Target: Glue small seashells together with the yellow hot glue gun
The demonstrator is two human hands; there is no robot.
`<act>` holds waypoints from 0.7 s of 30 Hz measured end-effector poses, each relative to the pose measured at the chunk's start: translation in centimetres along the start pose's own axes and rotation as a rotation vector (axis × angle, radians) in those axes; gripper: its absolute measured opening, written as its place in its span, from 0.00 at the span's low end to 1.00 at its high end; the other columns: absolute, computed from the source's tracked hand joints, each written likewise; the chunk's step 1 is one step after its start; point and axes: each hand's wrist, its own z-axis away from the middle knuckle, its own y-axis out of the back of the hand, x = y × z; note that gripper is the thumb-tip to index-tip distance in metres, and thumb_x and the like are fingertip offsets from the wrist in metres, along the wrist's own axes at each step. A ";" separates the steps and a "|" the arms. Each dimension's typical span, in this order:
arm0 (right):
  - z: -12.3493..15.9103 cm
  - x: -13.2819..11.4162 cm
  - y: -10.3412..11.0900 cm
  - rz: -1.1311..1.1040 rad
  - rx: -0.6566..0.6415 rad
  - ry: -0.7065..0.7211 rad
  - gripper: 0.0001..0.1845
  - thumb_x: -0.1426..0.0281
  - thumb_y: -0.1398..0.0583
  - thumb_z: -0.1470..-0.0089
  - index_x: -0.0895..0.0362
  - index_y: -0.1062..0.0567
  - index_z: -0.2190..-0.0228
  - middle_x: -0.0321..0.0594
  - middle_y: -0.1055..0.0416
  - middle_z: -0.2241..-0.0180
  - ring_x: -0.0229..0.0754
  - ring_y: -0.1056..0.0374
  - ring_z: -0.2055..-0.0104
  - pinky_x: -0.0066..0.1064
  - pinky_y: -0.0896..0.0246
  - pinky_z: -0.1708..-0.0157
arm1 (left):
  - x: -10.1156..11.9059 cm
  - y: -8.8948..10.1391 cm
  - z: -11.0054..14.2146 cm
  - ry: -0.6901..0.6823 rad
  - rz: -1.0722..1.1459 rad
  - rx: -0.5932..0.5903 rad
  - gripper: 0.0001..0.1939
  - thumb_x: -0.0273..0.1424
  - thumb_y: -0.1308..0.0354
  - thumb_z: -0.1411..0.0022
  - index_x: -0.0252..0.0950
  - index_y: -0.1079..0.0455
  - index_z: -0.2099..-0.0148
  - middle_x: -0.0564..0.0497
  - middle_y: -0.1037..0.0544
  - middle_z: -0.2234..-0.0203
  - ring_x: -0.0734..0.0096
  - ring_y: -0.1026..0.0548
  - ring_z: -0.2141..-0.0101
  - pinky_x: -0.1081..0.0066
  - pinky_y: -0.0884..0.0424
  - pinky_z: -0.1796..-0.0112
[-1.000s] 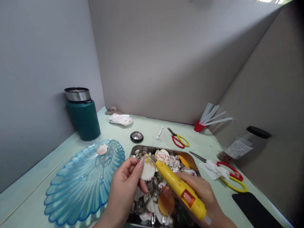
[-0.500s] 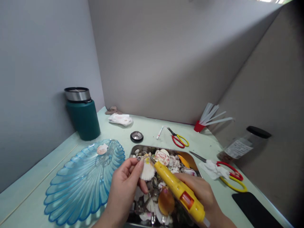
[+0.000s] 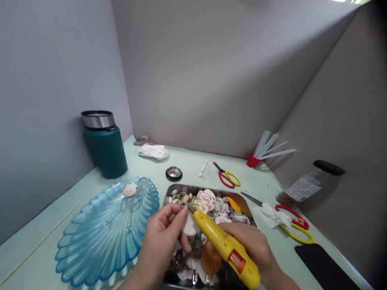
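Note:
My left hand [image 3: 160, 245] pinches a white scallop shell [image 3: 190, 227] between thumb and fingers, just above a metal tray [image 3: 169, 192] filled with several shells and pebbles. My right hand [image 3: 256, 249] grips a yellow glue gun [image 3: 225, 245], and its nozzle points up-left and touches the top edge of the held shell. To the left lies a blue shell-shaped glass dish [image 3: 105, 233] with one small pale shell [image 3: 130, 189] near its far end.
A green flask [image 3: 104, 145] stands at the back left. A small metal cap [image 3: 173, 173], a crumpled tissue [image 3: 153, 151], red-yellow scissors [image 3: 226, 178], glue sticks [image 3: 270, 147], a jar [image 3: 311, 183], larger scissors [image 3: 292, 225] and a black phone [image 3: 323, 268] lie around.
The glue gun's nozzle has shifted left and down along the shell's top edge. My left hand has turned the shell slightly lower, so less of it shows.

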 end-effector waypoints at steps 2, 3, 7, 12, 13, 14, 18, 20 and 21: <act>0.1 0.1 -0.1 -0.010 -0.036 -0.030 0.13 0.60 0.44 0.43 0.56 0.28 0.63 0.41 0.23 0.72 0.42 0.26 0.72 0.29 0.37 0.74 | 0.0 -0.1 0.1 -0.012 -0.009 -0.010 0.13 0.39 0.40 0.46 0.34 0.33 0.70 0.59 0.31 0.90 0.83 0.35 0.91 0.83 0.46 0.85; 0.2 0.1 -0.1 -0.015 -0.051 -0.047 0.13 0.60 0.44 0.44 0.57 0.28 0.63 0.41 0.23 0.71 0.42 0.27 0.72 0.29 0.37 0.73 | 0.0 -0.1 0.1 -0.022 -0.010 -0.012 0.13 0.39 0.40 0.46 0.34 0.33 0.70 0.59 0.31 0.90 0.83 0.35 0.91 0.83 0.46 0.85; 0.2 0.1 -0.1 -0.030 -0.036 -0.051 0.13 0.61 0.44 0.44 0.57 0.28 0.62 0.42 0.23 0.71 0.42 0.26 0.72 0.30 0.35 0.72 | 0.0 -0.1 0.1 -0.032 -0.007 0.011 0.13 0.40 0.40 0.45 0.35 0.33 0.71 0.60 0.32 0.91 0.82 0.35 0.91 0.83 0.45 0.85; 0.2 0.1 0.0 -0.035 0.008 -0.048 0.11 0.65 0.42 0.45 0.56 0.29 0.61 0.41 0.23 0.69 0.42 0.26 0.70 0.28 0.35 0.71 | 0.0 0.0 0.1 -0.031 0.016 0.065 0.13 0.40 0.41 0.44 0.35 0.33 0.69 0.59 0.32 0.93 0.83 0.37 0.89 0.85 0.46 0.84; 0.2 0.1 0.0 -0.036 0.006 -0.061 0.11 0.66 0.41 0.46 0.56 0.29 0.61 0.41 0.23 0.69 0.42 0.26 0.70 0.28 0.35 0.71 | 0.0 0.1 0.0 -0.032 0.025 0.073 0.12 0.40 0.40 0.44 0.35 0.33 0.69 0.59 0.32 0.93 0.84 0.37 0.89 0.85 0.46 0.84; 0.2 0.1 0.0 -0.036 0.004 -0.072 0.11 0.66 0.41 0.46 0.56 0.29 0.61 0.40 0.23 0.69 0.42 0.26 0.70 0.28 0.35 0.72 | -0.1 0.1 0.0 -0.034 0.036 0.080 0.12 0.40 0.40 0.44 0.35 0.33 0.69 0.59 0.32 0.93 0.84 0.37 0.89 0.85 0.47 0.84; 0.0 0.0 0.2 -0.039 0.007 -0.069 0.10 0.66 0.42 0.46 0.57 0.29 0.61 0.40 0.23 0.70 0.41 0.27 0.72 0.27 0.36 0.73 | -0.1 0.2 0.0 -0.031 0.067 0.085 0.13 0.40 0.39 0.45 0.35 0.33 0.69 0.59 0.31 0.92 0.84 0.37 0.89 0.85 0.47 0.85; -0.1 0.0 0.2 -0.042 0.014 -0.063 0.11 0.64 0.43 0.45 0.57 0.29 0.61 0.41 0.23 0.69 0.42 0.26 0.71 0.28 0.35 0.73 | -0.1 0.3 -0.1 -0.024 0.078 0.082 0.13 0.40 0.39 0.45 0.35 0.34 0.69 0.59 0.31 0.92 0.84 0.37 0.89 0.86 0.48 0.85; 0.0 0.0 0.2 -0.041 0.021 -0.064 0.12 0.63 0.43 0.45 0.57 0.29 0.61 0.42 0.23 0.69 0.42 0.26 0.71 0.28 0.35 0.73 | -0.1 0.3 -0.1 -0.020 0.080 0.081 0.13 0.40 0.39 0.45 0.36 0.34 0.68 0.59 0.31 0.92 0.84 0.38 0.89 0.86 0.48 0.86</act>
